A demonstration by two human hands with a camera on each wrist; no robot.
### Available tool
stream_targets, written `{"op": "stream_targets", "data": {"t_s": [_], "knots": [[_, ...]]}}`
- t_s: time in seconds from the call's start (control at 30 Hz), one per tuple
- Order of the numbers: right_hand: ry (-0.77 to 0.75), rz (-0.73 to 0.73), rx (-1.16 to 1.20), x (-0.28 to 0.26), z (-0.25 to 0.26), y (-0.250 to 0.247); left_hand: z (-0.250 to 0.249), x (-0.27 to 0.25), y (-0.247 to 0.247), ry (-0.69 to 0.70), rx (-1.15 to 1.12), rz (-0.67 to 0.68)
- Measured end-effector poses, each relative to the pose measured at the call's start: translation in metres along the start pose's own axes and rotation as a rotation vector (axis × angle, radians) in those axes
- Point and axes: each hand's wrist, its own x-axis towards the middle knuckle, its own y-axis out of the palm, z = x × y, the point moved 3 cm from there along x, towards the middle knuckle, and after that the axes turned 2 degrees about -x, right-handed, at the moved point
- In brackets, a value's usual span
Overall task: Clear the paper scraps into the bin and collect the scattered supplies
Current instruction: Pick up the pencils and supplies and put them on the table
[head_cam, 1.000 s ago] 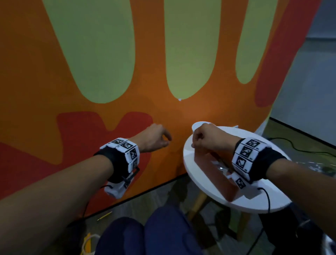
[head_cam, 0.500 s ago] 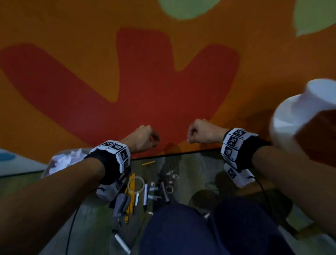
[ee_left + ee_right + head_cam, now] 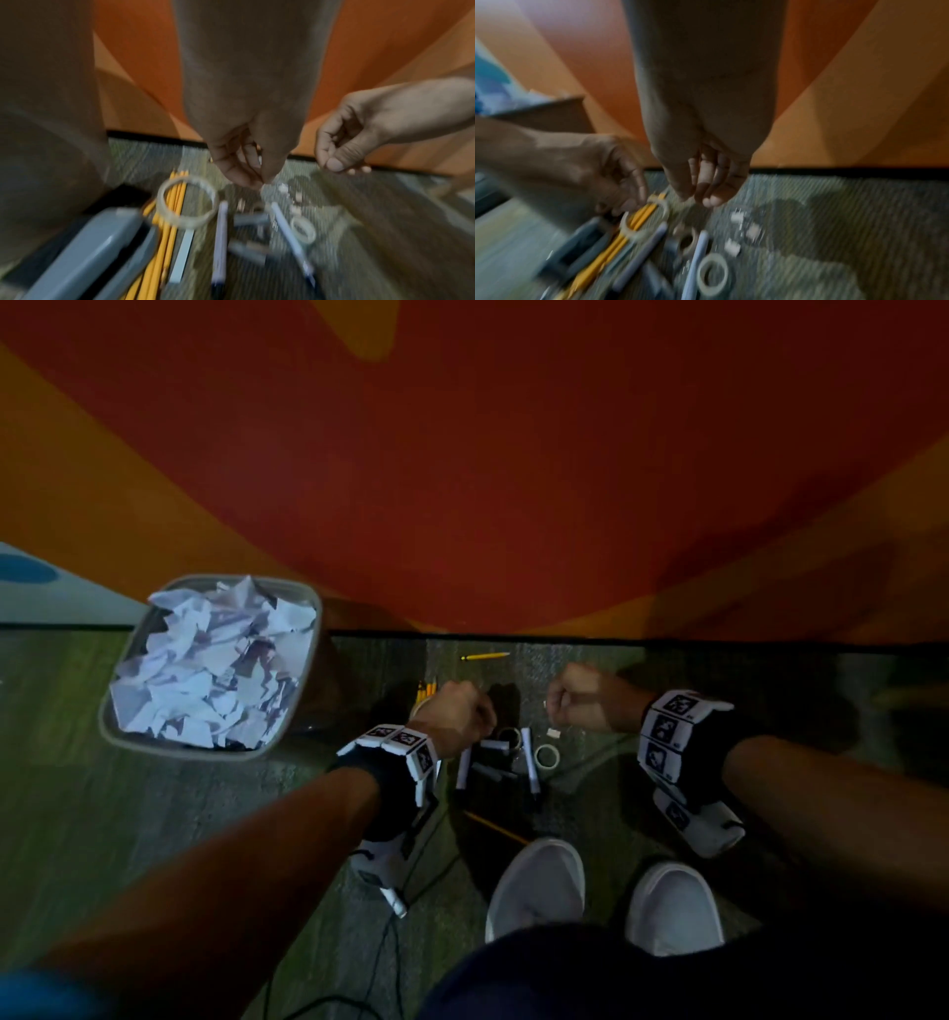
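Both hands are hovering low over the supplies scattered on the grey carpet floor (image 3: 246,814). The left hand (image 3: 454,711) and right hand (image 3: 577,698) are loosely curled, empty. The grey plastic bin (image 3: 303,680) of white paper scraps (image 3: 205,670) is sitting at 10 o'clock; yellow pencils (image 3: 164,233), clear tape rings (image 3: 187,201) and white pens (image 3: 221,239) are lying directly below, likely awaiting collection.

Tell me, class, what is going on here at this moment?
A person stands over supplies scattered on the carpet by an orange wall. Both hands hover above the pile, fingers curled, holding nothing: the left hand over the yellow pencils and a clear tape ring, the right hand near small white bits. The bin to the left already holds crumpled paper scraps.
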Motion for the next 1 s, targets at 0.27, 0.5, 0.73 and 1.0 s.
{"op": "stream_targets", "data": {"t_s": [0.27,0.5,0.73,1.0], "knots": [[-0.023,-0.070,0.027,0.029,-0.010,0.054,0.042,0.015,0.067,-0.032,0.159,0.136],[0.070,-0.083,-0.034,0.049,-0.046,0.069,0.053,0.026,0.093,0.088,0.327,0.037],[0.088,-0.102,0.017,0.067,-0.062,0.084,0.059,0.029,0.087,0.173,0.324,0.075],[0.151,-0.136,0.053,0.075,-0.075,0.094,0.068,0.033,0.073,0.164,0.185,-0.040]]}}
